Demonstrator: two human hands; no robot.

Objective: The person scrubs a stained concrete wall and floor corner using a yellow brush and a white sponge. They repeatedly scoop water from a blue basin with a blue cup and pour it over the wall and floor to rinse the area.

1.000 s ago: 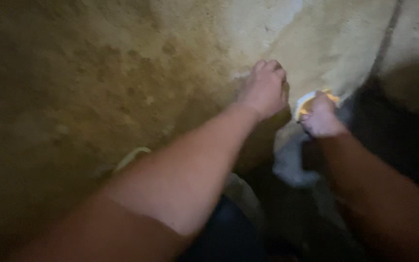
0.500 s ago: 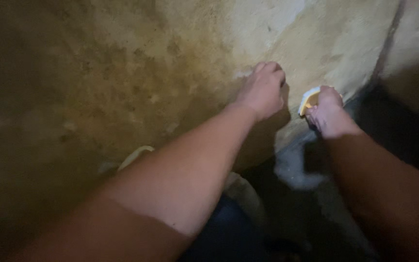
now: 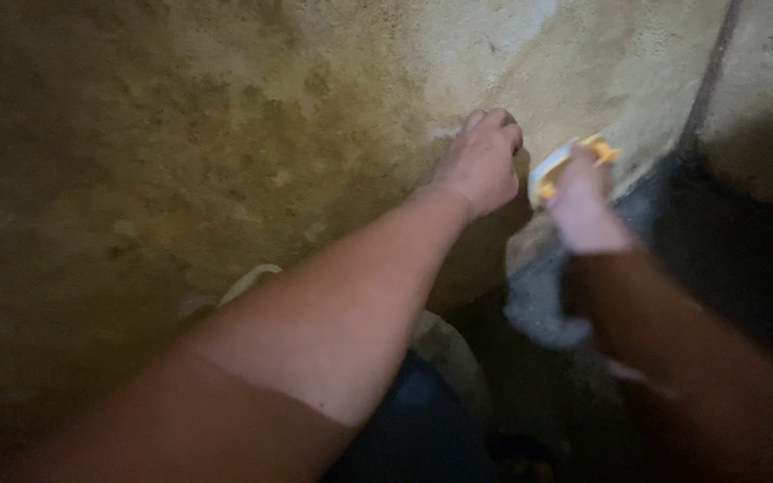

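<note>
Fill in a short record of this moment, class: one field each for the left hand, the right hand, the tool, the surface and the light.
left hand: left hand pressed, fingers curled, against the wall
right hand: right hand gripping a tool, blurred
tool: white and orange tool, kind unclear, at the wall
surface: rough stained wall, yellowish brown, dark seam at right
light: dim, brightest near the hands

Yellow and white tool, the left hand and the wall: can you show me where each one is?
yellow and white tool (image 3: pixel 574 159), head view, on its white curved edge above the fingers.
left hand (image 3: pixel 479 165), head view, on the back of the hand.
wall (image 3: pixel 225 134), head view, on a bare stained patch.
</note>
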